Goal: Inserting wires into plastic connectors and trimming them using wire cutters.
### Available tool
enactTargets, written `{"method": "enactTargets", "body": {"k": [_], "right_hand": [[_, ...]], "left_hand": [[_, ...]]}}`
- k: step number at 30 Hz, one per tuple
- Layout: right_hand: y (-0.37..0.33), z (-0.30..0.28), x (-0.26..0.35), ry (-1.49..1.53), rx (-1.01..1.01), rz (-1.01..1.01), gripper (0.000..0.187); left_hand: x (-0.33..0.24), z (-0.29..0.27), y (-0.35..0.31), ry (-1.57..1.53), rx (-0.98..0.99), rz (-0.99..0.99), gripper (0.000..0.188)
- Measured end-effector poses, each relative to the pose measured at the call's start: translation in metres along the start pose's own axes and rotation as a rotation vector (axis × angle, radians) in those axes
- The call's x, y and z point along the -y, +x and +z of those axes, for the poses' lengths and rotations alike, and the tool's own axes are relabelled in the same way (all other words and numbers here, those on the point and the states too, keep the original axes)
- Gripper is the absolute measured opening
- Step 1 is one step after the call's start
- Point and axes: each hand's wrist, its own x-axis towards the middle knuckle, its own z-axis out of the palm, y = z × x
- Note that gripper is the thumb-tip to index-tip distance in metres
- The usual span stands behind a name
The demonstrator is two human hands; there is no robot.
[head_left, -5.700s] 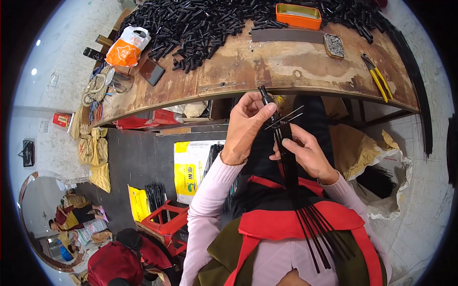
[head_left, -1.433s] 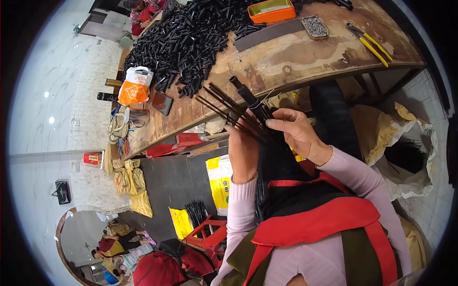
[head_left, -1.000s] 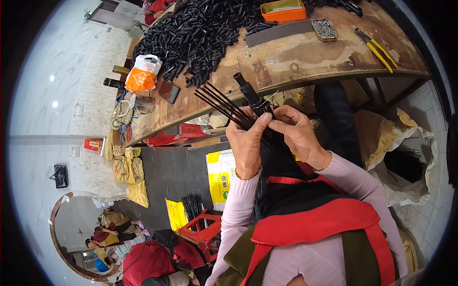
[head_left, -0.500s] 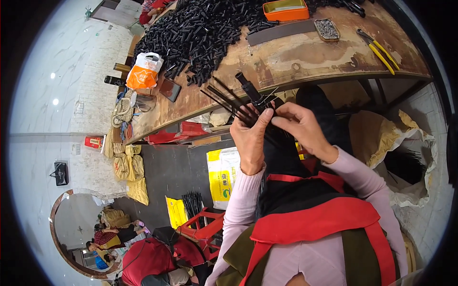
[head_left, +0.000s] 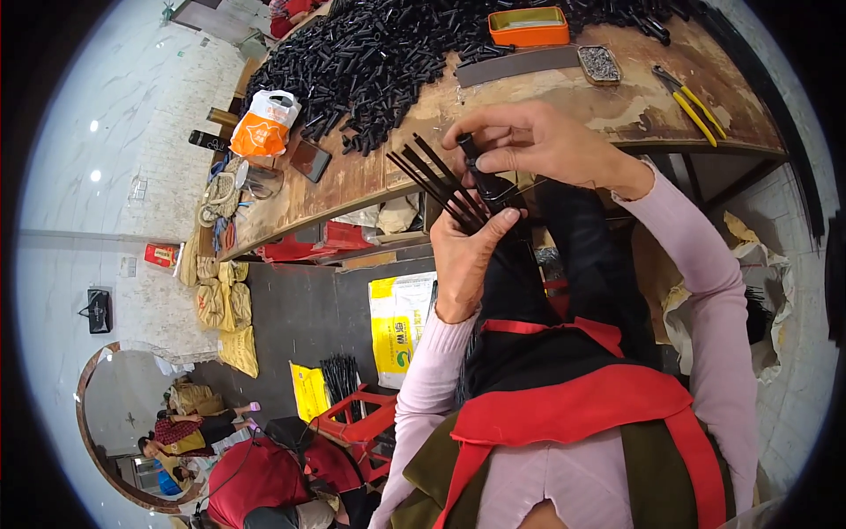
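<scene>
My left hand (head_left: 463, 260) is closed around a bundle of thin black rods (head_left: 425, 176) whose tips fan out up and to the left. A stepped black tube piece (head_left: 490, 185) rises from the same grip, with a thin wire-like strand sticking out beside it. My right hand (head_left: 551, 145) reaches across from the right, with thumb and fingers round the tube's narrow upper end. The lower ends of the rods are lost against my dark clothing.
Beyond my hands stands a worn wooden table (head_left: 520, 97) with a big heap of black tubes (head_left: 361, 70). Also on it are an orange box (head_left: 529, 28), a dish of small metal parts (head_left: 599, 64), yellow-handled pliers (head_left: 692, 110) and a phone (head_left: 310, 162). A sack (head_left: 767, 309) stands at right.
My right hand has gone from beside my left thumb up to the tube's upper end. My left hand keeps hold of the rods and has barely moved.
</scene>
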Motion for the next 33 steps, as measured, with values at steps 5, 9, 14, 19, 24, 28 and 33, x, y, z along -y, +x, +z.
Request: {"method": "enactTargets", "body": {"k": [5, 9, 14, 19, 24, 28, 33], "right_hand": [[0.001, 0.005, -0.012, 0.004, -0.137, -0.08, 0.038], [-0.001, 0.008, 0.001, -0.183, -0.167, -0.119, 0.038], [-0.001, 0.006, 0.009, -0.214, -0.142, -0.088, 0.04], [-0.028, 0.026, -0.026, 0.537, -0.528, -0.099, 0.053], [-0.076, 0.099, -0.061, 0.495, -0.688, 0.121, 0.03], [-0.07, 0.116, -0.062, 0.419, -0.749, 0.164, 0.021], [-0.065, 0.125, -0.071, 0.634, -0.864, 0.108, 0.013]], "left_hand": [[0.002, -0.004, 0.004, 0.036, 0.03, 0.001, 0.024], [-0.002, -0.002, 0.003, 0.047, 0.039, -0.015, 0.022], [-0.002, 0.004, 0.002, 0.074, 0.034, 0.032, 0.021], [0.006, -0.002, 0.001, 0.111, -0.002, 0.081, 0.019], [0.015, -0.013, 0.007, 0.173, -0.083, 0.15, 0.019], [0.003, -0.003, 0.008, 0.22, -0.099, 0.148, 0.02], [0.011, -0.016, 0.011, 0.167, -0.008, 0.071, 0.021]]}}
